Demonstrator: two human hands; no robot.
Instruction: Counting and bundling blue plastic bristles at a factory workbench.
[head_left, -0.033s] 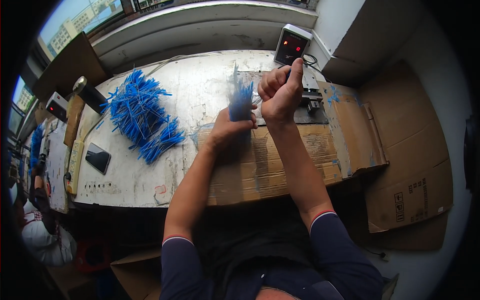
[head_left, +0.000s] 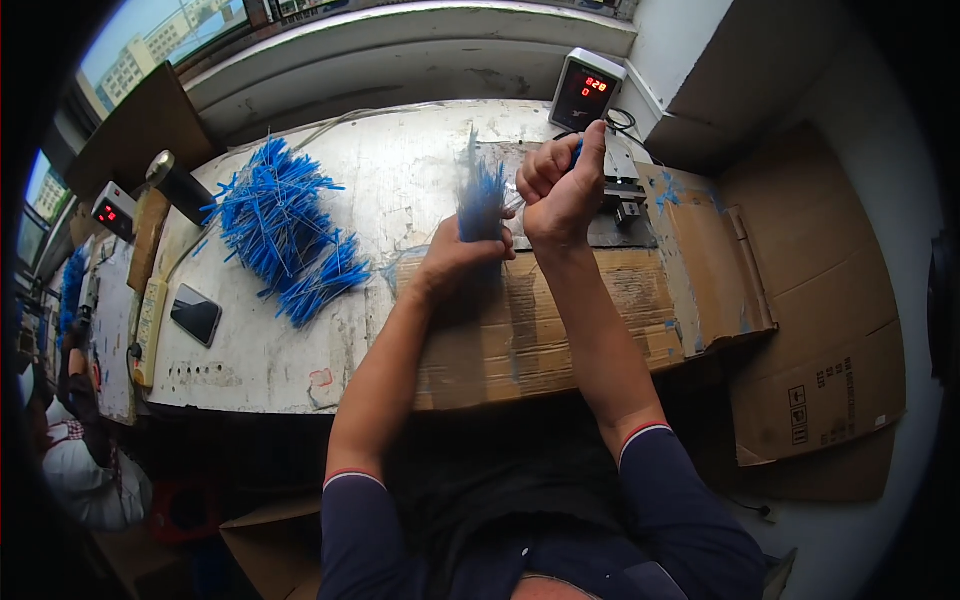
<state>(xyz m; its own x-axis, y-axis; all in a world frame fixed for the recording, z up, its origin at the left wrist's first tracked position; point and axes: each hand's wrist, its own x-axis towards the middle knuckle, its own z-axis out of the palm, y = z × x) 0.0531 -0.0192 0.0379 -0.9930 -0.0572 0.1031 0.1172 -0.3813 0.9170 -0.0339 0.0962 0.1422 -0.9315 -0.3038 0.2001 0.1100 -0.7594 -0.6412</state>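
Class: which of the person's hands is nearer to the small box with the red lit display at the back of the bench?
The right. The right hand is raised just below the display box; the left hand, gripping a bundle of blue wires, sits lower and further left.

Worn white bench [head_left: 400,180]: blue wire pile [head_left: 285,235], phone [head_left: 195,314], flattened cardboard [head_left: 560,320].

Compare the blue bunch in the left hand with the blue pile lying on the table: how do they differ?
The bunch is gripped upright in the left hand, its tips fanned upward and blurred; the pile lies flat on the white table, untouched. The bunch is small and tight; the pile is far larger and scattered, with strands pointing many ways. Both are thin strands of the same bright blue.
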